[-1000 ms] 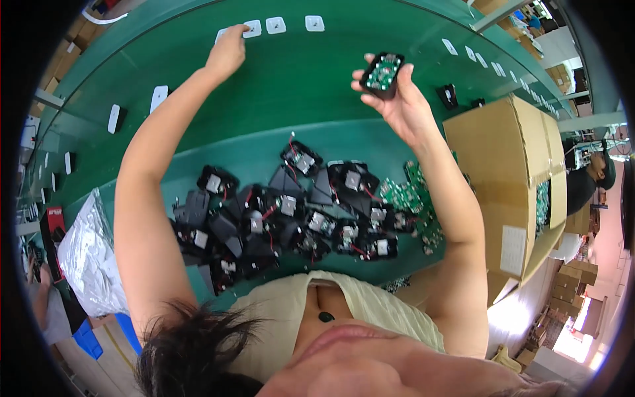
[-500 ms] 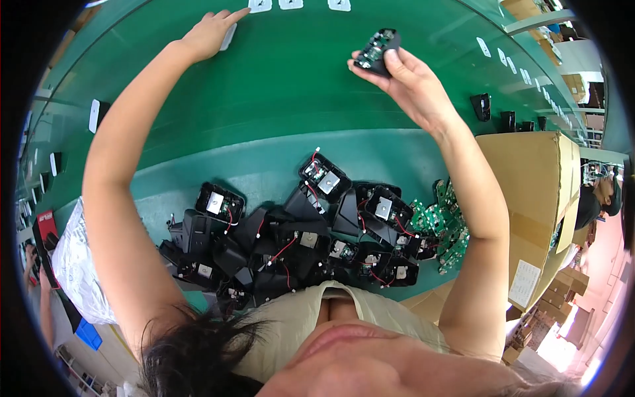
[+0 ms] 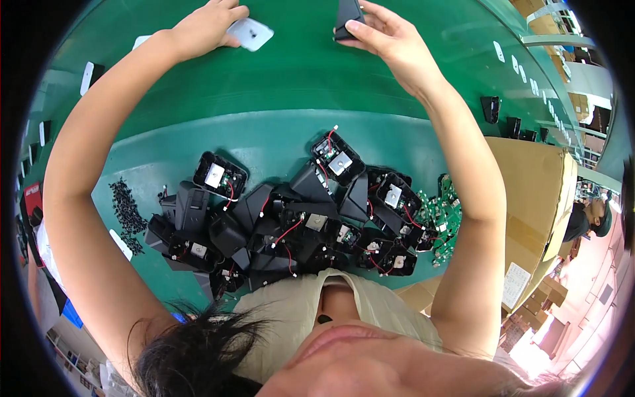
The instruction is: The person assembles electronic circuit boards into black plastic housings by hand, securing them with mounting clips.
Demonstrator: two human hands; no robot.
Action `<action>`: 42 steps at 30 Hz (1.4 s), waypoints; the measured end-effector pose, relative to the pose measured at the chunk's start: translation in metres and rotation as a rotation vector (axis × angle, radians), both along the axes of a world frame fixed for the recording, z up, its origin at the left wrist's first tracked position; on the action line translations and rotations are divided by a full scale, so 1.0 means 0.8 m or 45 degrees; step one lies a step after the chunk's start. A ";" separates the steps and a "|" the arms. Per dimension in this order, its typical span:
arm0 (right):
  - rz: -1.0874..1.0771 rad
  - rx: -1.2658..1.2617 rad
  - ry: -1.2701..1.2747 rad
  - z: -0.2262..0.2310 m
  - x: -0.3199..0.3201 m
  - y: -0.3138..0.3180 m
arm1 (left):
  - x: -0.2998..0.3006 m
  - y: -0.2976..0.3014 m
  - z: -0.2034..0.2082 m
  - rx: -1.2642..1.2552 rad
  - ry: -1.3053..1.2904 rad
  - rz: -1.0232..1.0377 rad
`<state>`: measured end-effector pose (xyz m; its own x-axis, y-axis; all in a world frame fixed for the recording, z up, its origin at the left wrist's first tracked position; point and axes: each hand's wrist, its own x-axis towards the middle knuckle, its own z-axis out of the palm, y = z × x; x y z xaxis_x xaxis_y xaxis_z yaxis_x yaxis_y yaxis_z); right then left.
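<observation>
At the upper left, my left hand (image 3: 210, 28) pinches a white rounded panel (image 3: 254, 36) with a small dark mark in its middle, held over the green belt (image 3: 297, 86). My right hand (image 3: 395, 47) grips a black plastic housing (image 3: 348, 20), its smooth angled side toward me and its top cut off by the picture's edge. Below both arms lies a pile of black housings (image 3: 246, 204), several open with red wires and metal squares inside. Beside the pile, at its right, loose green circuit boards (image 3: 444, 215) are heaped.
Small black parts (image 3: 127, 215) are scattered at the left of the bench (image 3: 264, 129). A large cardboard box (image 3: 529, 198) stands close by my right arm. White panels (image 3: 515, 64) and black housings (image 3: 490, 109) line the belt at the right. A co-worker (image 3: 591, 217) is beyond the box.
My left hand has picked up a white panel and drawn it nearer. My right hand has moved up and left, turning the housing so its circuit board no longer shows.
</observation>
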<state>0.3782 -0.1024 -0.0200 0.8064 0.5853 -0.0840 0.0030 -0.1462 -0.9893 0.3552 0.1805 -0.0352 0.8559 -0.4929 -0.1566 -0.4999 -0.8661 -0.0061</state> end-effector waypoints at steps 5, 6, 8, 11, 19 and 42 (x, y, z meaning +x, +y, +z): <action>-0.012 -0.269 -0.463 -0.001 0.000 0.047 | -0.033 -0.034 -0.016 -0.265 -0.270 0.223; -0.031 -0.641 -0.753 0.013 -0.006 0.055 | -0.036 -0.037 -0.016 -0.322 -0.284 0.240; -0.013 -0.605 -1.087 0.009 -0.003 0.063 | -0.035 -0.022 -0.022 -0.565 -0.431 0.228; 0.132 -0.514 -1.224 0.002 0.003 0.080 | -0.044 -0.015 -0.010 -0.934 -0.330 0.234; 0.274 -0.700 -1.313 -0.008 -0.002 0.117 | -0.062 -0.013 -0.012 -0.936 -0.197 0.167; 0.271 -0.670 -1.610 -0.033 0.001 0.124 | -0.077 -0.005 -0.036 -0.629 -0.456 0.022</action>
